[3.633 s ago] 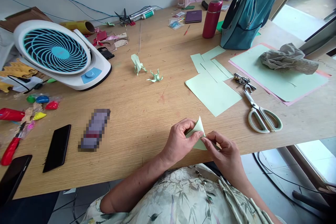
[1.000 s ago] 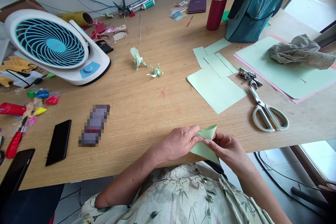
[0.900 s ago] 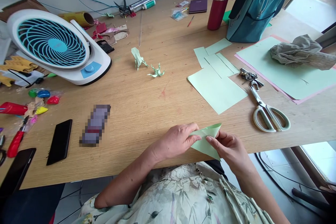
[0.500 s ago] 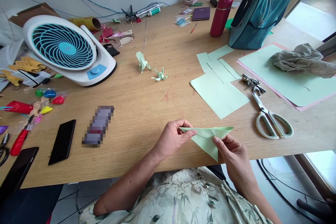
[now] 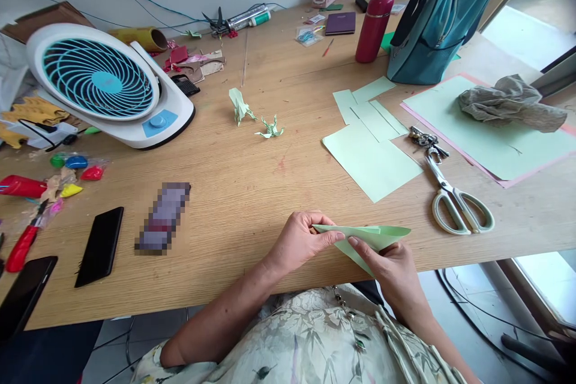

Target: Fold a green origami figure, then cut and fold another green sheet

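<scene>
A folded piece of pale green paper (image 5: pixel 378 236) is held just above the table's front edge, its long side facing away from me and a corner pointing toward me. My left hand (image 5: pixel 305 239) pinches its left tip between thumb and fingers. With the thumb on the near face and the fingers behind, my right hand (image 5: pixel 392 270) grips it near the middle. Beyond lie cut green sheets, the largest a square sheet (image 5: pixel 372 162). Two folded paper figures stand farther off, a taller one (image 5: pixel 240 107) and a smaller spiky one (image 5: pixel 270 127).
Scissors (image 5: pixel 459 207) and keys (image 5: pixel 427 141) lie at the right, near stacked sheets under a crumpled cloth (image 5: pixel 508 102). A red flask (image 5: pixel 374 27) and teal backpack (image 5: pixel 443 24) stand behind. At left are a fan (image 5: pixel 108 84), phones (image 5: pixel 99 246) and a red-handled tool (image 5: pixel 22 247).
My right thumb has slid left along the paper, closer to my left hand. The paper has tilted, and its near face shows less. The whole view has shifted slightly.
</scene>
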Tool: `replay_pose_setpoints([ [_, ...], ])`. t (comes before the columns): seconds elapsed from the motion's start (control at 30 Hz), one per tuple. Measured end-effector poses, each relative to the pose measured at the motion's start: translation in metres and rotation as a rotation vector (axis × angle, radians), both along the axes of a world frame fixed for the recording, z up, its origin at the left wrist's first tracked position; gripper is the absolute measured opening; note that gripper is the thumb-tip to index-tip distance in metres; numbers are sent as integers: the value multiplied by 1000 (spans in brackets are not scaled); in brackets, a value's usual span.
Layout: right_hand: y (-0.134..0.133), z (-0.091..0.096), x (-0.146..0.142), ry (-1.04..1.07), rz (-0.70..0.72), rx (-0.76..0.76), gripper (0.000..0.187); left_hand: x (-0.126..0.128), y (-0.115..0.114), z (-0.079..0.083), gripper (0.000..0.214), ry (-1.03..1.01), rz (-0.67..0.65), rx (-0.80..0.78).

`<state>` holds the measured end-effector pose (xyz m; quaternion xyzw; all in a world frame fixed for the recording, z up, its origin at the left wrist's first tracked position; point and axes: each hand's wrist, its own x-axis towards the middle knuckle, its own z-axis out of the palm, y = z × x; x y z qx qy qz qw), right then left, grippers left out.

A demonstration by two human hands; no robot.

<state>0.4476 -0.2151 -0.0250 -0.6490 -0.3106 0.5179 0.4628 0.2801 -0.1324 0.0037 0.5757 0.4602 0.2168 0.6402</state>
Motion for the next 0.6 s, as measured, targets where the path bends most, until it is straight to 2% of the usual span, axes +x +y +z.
replay_pose_setpoints([
  [0.2, -1, -2, 5, 223, -38, -20, 28, -7, 6, 3, 34, -17, 28, -36],
  [0.3, -1, -2, 5, 272, -59, 0, 27, -13, 11, 2, 32, 13, 6, -43],
  [0.4, -1, 0, 4, 242, -26, 26, 28, -18, 17, 8, 25, 104, -105, 58],
  [0.5, 0, 2, 0, 183, 43, 41, 28, -15, 22, 24, 12, 233, -260, 255],
  [0.6, 1, 6, -6, 120, 98, 69, 29, -3, 23, 40, 12, 268, -382, 331],
])
